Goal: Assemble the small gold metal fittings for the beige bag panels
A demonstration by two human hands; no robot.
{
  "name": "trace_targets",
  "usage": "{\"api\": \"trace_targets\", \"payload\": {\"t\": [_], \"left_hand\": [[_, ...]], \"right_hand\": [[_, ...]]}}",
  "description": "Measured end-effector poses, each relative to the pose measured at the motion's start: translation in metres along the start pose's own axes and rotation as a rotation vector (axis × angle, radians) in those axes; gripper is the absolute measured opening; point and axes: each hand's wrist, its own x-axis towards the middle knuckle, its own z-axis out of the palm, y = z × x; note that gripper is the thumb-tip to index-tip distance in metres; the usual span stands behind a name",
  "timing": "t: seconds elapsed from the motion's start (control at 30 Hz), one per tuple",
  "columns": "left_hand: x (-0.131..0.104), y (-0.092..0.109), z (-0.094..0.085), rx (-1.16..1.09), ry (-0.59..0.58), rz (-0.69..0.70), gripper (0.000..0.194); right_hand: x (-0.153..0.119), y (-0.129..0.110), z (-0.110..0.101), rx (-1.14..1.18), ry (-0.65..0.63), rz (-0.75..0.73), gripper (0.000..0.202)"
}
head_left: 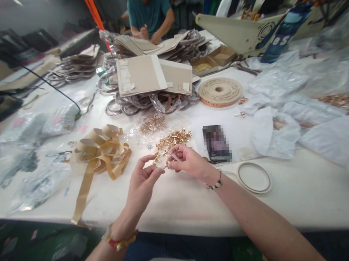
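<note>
My left hand [143,180] has thumb and fingers closed on a small gold metal piece [165,166], just in front of a pile of gold fittings [176,139]. The fingertips of my right hand [184,160] meet it from the other side, pinched at the same piece. A thin whitish strip [175,157] also shows between the right fingers. Several loose gold fittings lie close behind the left fingertips. Fine detail of the held piece is too small to tell.
Tan ribbon [89,181] lies left; a phone [217,143] and tape ring [254,177] are right. Behind are wrapped flat panels [142,74], a strap roll [220,91], plastic bags [275,131] and a bottle [286,33]. Another person [149,15] works across the table [196,207].
</note>
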Motion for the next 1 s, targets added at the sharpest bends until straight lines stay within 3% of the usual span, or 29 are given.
{"api": "trace_targets", "payload": {"t": [0.67,1.0], "left_hand": [[0.0032,0.0036,-0.0042,0.116,-0.083,0.041,0.051],[0.0032,-0.0022,-0.0093,-0.013,-0.112,0.006,0.050]], "right_hand": [[-0.0009,0.0010,-0.0006,0.069,-0.069,0.072,0.050],[-0.0016,0.0008,-0.0011,0.085,-0.056,0.087,0.050]]}}
